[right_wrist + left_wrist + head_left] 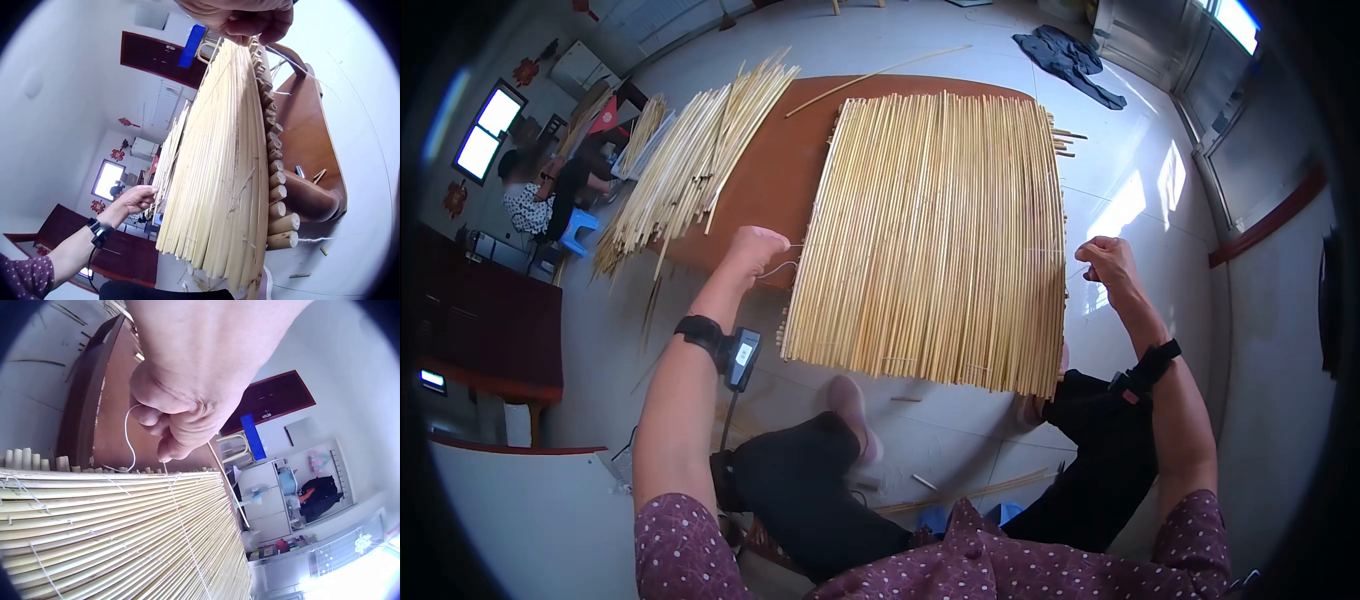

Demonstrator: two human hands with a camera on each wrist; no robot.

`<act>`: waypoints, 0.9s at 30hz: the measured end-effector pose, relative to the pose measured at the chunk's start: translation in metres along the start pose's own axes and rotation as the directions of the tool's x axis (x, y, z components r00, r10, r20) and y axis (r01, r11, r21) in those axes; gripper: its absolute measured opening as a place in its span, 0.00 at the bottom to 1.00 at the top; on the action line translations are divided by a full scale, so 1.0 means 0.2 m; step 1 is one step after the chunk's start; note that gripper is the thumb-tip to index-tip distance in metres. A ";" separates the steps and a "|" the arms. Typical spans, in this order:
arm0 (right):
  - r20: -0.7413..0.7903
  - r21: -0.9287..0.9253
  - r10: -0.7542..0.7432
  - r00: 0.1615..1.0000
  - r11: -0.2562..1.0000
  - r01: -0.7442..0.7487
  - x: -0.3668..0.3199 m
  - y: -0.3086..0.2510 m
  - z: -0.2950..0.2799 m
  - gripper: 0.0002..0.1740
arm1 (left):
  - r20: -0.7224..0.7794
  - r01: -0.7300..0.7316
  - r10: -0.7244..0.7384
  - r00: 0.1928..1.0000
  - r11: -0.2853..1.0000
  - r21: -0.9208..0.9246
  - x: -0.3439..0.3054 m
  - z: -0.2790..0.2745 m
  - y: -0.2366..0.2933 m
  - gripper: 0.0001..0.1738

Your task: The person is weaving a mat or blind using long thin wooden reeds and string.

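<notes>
A wide mat of straight, pale reed sticks (930, 230) lies over a brown tabletop (750, 180), its near end jutting past the table. At its left edge my left hand (758, 252) pinches a thin white string (129, 434) with curled fingers; a slack loop hangs beside the fingers. From the fingertips the string runs straight across the sticks in the left wrist view. Just off the right edge is my right hand (1108, 262), fingers curled in, gripping the string's other side. In the right wrist view a thin tail trails from this hand (259, 22). Shorter cross-stitches of string show on the mat.
Loose reeds (700, 150) lie piled left of the mat, and a single reed (880, 80) crosses the table's far edge. Dark cloth (1068, 62) lies on the floor at the back right. Someone sits near a blue stool (578, 232). Reed scraps lie by my feet.
</notes>
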State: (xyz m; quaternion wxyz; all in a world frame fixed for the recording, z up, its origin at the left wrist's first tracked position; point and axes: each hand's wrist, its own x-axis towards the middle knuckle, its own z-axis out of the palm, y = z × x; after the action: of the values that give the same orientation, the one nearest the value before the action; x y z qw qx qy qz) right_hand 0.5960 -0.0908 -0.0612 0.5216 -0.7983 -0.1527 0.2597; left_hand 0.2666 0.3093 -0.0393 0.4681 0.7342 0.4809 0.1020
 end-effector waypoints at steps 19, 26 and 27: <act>0.127 -0.178 0.091 0.988 0.982 -0.067 -0.58 0.19 -0.06 0.08 | 0.064 -0.024 0.025 0.998 1.000 -0.017 -0.55 0.03 -0.36 0.05; 0.117 -0.149 0.063 0.991 0.988 -0.046 -0.60 0.22 -0.03 0.07 | -0.070 -0.084 0.085 0.994 0.996 0.018 -0.58 0.04 -0.43 0.06; 0.121 -0.148 0.066 0.991 0.988 -0.047 -0.61 0.22 -0.02 0.07 | -0.069 -0.036 0.038 0.997 0.999 0.031 -0.60 0.03 -0.42 0.06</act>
State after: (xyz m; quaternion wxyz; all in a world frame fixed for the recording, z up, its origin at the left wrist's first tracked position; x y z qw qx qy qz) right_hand 0.4979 -0.1747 -0.0697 0.4440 -0.8202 -0.1808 0.3121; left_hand 0.1566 0.2176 -0.0735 0.4382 0.7460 0.4845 0.1289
